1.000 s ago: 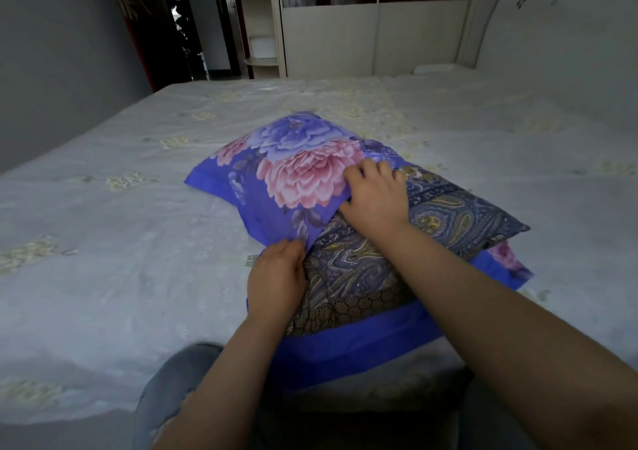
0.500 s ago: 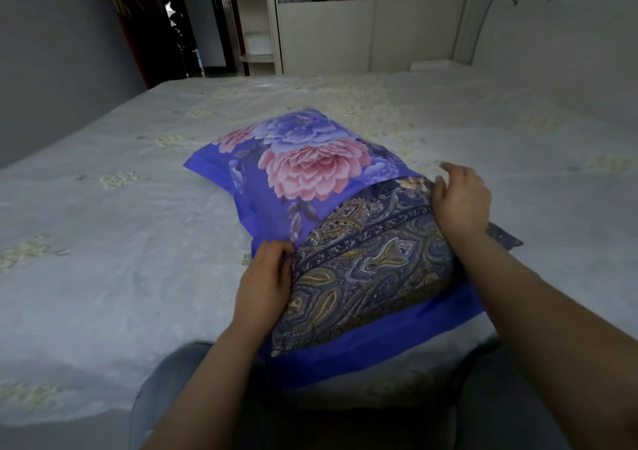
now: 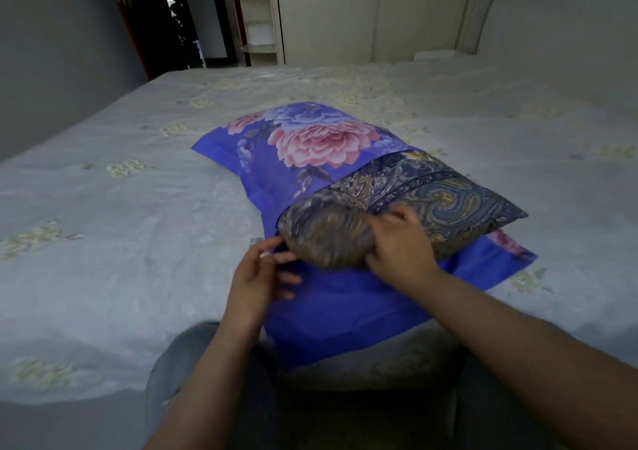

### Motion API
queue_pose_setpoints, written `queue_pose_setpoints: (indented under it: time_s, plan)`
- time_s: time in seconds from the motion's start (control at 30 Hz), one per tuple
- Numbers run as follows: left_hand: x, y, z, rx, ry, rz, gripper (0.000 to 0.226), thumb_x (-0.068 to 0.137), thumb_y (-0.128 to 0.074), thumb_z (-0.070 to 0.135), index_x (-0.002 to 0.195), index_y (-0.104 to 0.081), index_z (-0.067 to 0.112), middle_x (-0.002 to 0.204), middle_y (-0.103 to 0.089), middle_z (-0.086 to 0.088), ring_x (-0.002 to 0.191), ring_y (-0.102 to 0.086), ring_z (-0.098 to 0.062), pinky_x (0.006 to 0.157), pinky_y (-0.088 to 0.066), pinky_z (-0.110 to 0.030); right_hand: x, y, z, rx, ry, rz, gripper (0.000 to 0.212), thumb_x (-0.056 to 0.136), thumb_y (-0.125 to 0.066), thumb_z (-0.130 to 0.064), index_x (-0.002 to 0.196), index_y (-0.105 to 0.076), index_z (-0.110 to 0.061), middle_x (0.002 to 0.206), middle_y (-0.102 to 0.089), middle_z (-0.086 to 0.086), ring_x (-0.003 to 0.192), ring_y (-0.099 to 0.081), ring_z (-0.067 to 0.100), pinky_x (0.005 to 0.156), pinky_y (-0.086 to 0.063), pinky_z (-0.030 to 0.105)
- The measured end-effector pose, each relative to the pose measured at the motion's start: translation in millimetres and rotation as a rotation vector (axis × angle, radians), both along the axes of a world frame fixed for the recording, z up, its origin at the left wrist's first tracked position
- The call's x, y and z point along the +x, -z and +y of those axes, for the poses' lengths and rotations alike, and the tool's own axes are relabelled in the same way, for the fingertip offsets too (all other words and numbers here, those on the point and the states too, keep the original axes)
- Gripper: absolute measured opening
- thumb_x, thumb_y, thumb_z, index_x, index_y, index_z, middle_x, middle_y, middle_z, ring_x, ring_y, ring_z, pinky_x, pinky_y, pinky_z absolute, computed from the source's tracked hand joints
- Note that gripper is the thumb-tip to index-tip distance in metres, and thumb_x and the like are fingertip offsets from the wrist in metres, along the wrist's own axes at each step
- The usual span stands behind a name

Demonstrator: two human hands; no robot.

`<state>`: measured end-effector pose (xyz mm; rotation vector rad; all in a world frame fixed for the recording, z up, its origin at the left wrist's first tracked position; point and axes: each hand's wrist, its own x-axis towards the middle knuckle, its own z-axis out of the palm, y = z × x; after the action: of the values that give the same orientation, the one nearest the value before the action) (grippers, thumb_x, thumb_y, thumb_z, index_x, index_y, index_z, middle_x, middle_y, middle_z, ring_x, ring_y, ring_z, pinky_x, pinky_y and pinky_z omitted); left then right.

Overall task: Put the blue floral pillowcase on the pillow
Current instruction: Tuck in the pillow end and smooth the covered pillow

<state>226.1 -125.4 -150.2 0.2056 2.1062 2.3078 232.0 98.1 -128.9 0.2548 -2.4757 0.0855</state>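
At the bottom of the frame two bare forearms reach up from grey-trousered knees that press against the near edge of the bed. The left hand, just left of centre, has its fingers curled and pinching the blue edge of the pillowcase opening, beside the near-left corner of the pillow. The right hand, at centre, lies palm down on that same rounded corner with its fingers bent over the fabric, pressing or gripping it; whether it truly clasps the cloth cannot be told, as this part is blurred. The pillow, in a dark paisley cover of blue, grey and gold, lies aslant across the middle of the frame, its far half already inside the blue floral pillowcase and its near half bare, with one pointed corner jutting toward the right. Under the bare half the plain blue lower layer of the pillowcase spreads flat on the bed toward the person, a bit of pink flower showing at its right corner. Further up, the filled part shows large pink and lilac blooms. The bed is covered with a pale sheet with faint yellowish sprigs. Beyond it, at the top, stand a cream wardrobe, an open shelf unit and a dark doorway at the upper left.
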Motion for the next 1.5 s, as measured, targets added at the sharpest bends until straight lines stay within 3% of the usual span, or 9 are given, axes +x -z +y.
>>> queue_pose_setpoints:
  time_s: [0.13,0.2,0.33,0.43,0.53,0.77,0.9,1.27,1.5]
  plan:
    - [0.0,-1.5,18.0,-0.814,-0.097,1.078,0.036,0.09,-0.052,0.023,0.126,-0.053,0.025,0.134,-0.054,0.002,0.121,-0.047,-0.014,0.105,-0.036,-0.028,-25.8,-38.5,10.4,-0.258,0.04,-0.268,0.047,0.085,-0.042,-0.047,0.099,-0.071,-0.013,0.09,-0.072,0.016,0.092,-0.065,0.029,0.098,-0.033,0.03]
    - [-25.2,-14.0,35.2,-1.218,-0.01,1.293,0.065,0.084,-0.055,0.051,0.142,-0.038,0.026,0.152,-0.033,0.001,0.14,-0.027,-0.027,0.115,-0.02,-0.043,-33.8,-51.6,13.5,-0.454,0.026,-0.446,0.04,0.089,-0.053,-0.047,0.097,-0.071,-0.013,0.096,-0.071,0.017,0.094,-0.065,0.03,0.084,-0.045,0.03]
    - [-92.2,-55.0,58.7,-1.483,0.202,1.125,0.117,0.056,-0.066,0.072,0.149,-0.004,0.035,0.16,-0.008,-0.001,0.146,-0.013,-0.027,0.113,-0.017,-0.052,-41.7,-63.0,22.7,-0.657,0.072,-0.55,0.05,0.095,-0.039,-0.052,0.108,-0.064,-0.011,0.109,-0.067,0.017,0.099,-0.062,0.031,0.088,-0.046,0.034]
    - [-124.0,-75.2,74.7,-1.439,0.358,0.965,0.118,0.058,-0.074,0.062,0.148,-0.001,0.037,0.158,-0.013,-0.004,0.144,-0.02,-0.024,0.114,-0.025,-0.048,-27.1,-45.1,21.2,-0.397,0.271,-0.107,0.045,0.095,-0.043,-0.042,0.128,-0.047,-0.01,0.121,-0.059,0.016,0.114,-0.052,0.033,0.103,-0.033,0.041]
    - [-146.5,-90.6,88.8,-1.387,0.375,0.943,0.107,0.065,-0.075,0.053,0.149,-0.012,0.032,0.153,-0.031,-0.006,0.14,-0.03,-0.023,0.114,-0.025,-0.04,-1.1,-7.5,-1.9,-0.233,-0.032,0.297,0.029,0.09,-0.054,-0.025,0.115,-0.057,-0.011,0.114,-0.06,0.012,0.108,-0.053,0.026,0.096,-0.04,0.04]
    - [-173.8,-110.9,107.5,-1.309,0.438,0.805,0.09,0.073,-0.075,0.042,0.147,-0.023,0.036,0.148,-0.04,0.0,0.132,-0.041,-0.025,0.107,-0.031,-0.031,-53.4,48.6,-4.5,-0.262,0.087,-0.593,0.058,0.096,-0.04,-0.041,0.144,-0.028,-0.01,0.148,-0.036,0.011,0.134,-0.037,0.027,0.11,-0.031,0.038]
    - [-182.0,-115.7,108.7,-1.275,0.417,0.77,0.085,0.076,-0.073,0.041,0.146,-0.024,0.038,0.15,-0.037,0.004,0.135,-0.038,-0.021,0.105,-0.031,-0.026,-80.2,57.6,-9.4,-0.193,0.154,-0.666,0.065,0.094,-0.036,-0.05,0.148,-0.017,-0.019,0.154,-0.023,0.001,0.136,-0.027,0.027,0.109,-0.025,0.043]
    - [-191.0,-114.7,99.1,-1.216,0.349,0.744,0.083,0.076,-0.073,0.036,0.144,-0.025,0.034,0.15,-0.037,0.005,0.132,-0.04,-0.025,0.103,-0.033,-0.029,-83.8,58.8,-4.8,-0.3,0.055,-0.494,0.022,0.092,-0.041,-0.014,0.108,-0.056,-0.015,0.118,-0.06,0.01,0.111,-0.048,0.029,0.092,-0.033,0.031]
    - [-188.1,-108.0,99.0,-1.239,0.327,0.716,0.071,0.078,-0.071,0.036,0.139,-0.034,0.033,0.139,-0.051,0.0,0.125,-0.048,-0.027,0.097,-0.038,-0.031,-48.6,14.1,25.2,-0.296,0.051,-0.7,0.056,0.084,-0.055,-0.056,0.119,-0.042,-0.014,0.114,-0.063,0.012,0.106,-0.059,0.031,0.084,-0.045,0.036]
